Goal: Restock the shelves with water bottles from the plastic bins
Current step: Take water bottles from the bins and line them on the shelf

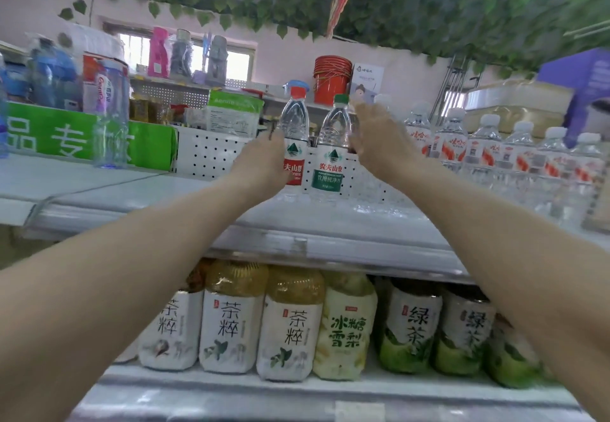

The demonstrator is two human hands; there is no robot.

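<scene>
Two clear water bottles stand side by side on the top shelf (297, 220). One has a red cap and red label (296, 124), the other a green cap and green label (328, 164). My left hand (260, 164) is wrapped round the left side of the red-capped bottle at label height. On the right side of the green-capped bottle lies my right hand (379, 141), its fingers straight and pointing up along the bottle's shoulder. Both arms reach up from below. No plastic bin is in view.
A row of white-capped water bottles (482, 154) fills the shelf to the right. A white perforated divider (211, 154) stands behind, with a green box (66, 137) and a tall clear bottle (110, 118) at left. Tea bottles (293, 322) line the lower shelf.
</scene>
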